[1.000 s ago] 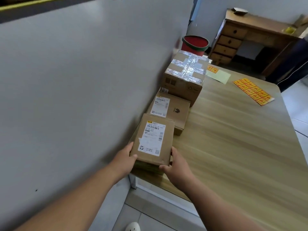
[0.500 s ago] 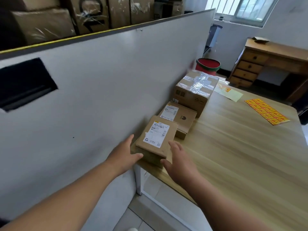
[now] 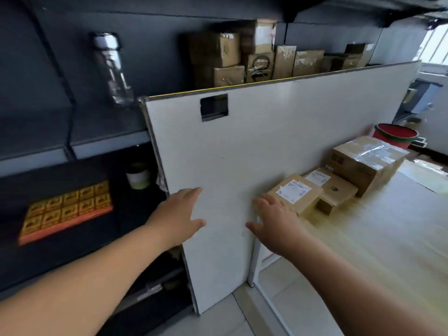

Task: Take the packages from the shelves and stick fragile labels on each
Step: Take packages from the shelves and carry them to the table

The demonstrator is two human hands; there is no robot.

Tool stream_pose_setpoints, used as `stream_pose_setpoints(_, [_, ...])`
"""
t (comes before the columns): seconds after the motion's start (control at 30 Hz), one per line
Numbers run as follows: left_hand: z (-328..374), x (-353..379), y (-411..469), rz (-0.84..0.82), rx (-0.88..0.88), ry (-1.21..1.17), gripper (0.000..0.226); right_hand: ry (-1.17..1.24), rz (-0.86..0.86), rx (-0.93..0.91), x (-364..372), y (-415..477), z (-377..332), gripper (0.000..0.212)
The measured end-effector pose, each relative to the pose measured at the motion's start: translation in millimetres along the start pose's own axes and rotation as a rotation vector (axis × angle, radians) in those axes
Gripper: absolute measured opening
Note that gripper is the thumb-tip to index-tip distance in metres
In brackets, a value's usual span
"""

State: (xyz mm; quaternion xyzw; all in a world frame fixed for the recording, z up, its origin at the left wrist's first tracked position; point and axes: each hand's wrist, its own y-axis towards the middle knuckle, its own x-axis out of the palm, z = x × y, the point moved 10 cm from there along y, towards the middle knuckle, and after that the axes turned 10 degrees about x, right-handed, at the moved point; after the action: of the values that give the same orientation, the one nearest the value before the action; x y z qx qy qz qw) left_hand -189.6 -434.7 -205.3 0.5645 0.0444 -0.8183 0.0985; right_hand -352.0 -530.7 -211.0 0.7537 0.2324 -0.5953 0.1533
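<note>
Left hand point(image 3: 178, 215) and right hand point(image 3: 275, 218) are open, empty; shelf packages point(image 3: 228, 52) stand high above both, beyond the white panel point(image 3: 278, 132).

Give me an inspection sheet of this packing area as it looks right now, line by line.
Surface: light wooden table, three packages in a row beside the partition.
Job's things: small flat brown cardboard package with white label nearest; second labelled brown box behind it; large brown box with clear tape farthest; more brown cartons on the upper shelf; sheet of orange labels on the dark lower shelf.
Clutter: clear bottle and pale jar on the shelves, blurred.
Grips: left hand open, empty; right hand open, empty, near the nearest package.
Cables: dark line down the shelf back; cable or brace, cannot tell.
Surroundings: white partition panel, red bucket.
</note>
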Motion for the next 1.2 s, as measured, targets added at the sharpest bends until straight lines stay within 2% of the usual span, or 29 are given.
stream_pose_setpoints(0.4, [-129.4,-151.5,-218.1,0.333,-0.267,0.114,0.081,-0.095,0.095,-0.418,-28.1,-89.9,-251.9,0.061])
stream_pose_setpoints(0.63, [-235.0,-251.0,-394.3,0.487,-0.429,0.252,0.082,-0.075,0.169,-0.644,-29.7,-171.6,-455.2,0.066])
stream_pose_setpoints(0.77, [-292.4,-294.1,-475.0,0.54,-0.515,0.28,0.082,-0.033,0.201,-0.692,-25.8,-202.8,-544.2,0.065])
stream_pose_setpoints(0.9, [-332.1,-321.9,-520.4,0.56,-0.567,0.279,0.082,-0.013,0.214,-0.727,-21.7,-219.9,-609.0,0.065])
stream_pose_setpoints(1.2, [-400.5,-357.6,-534.3,0.592,-0.607,0.259,0.082,-0.058,0.194,-0.682,-8.3,-188.8,-681.2,0.065])
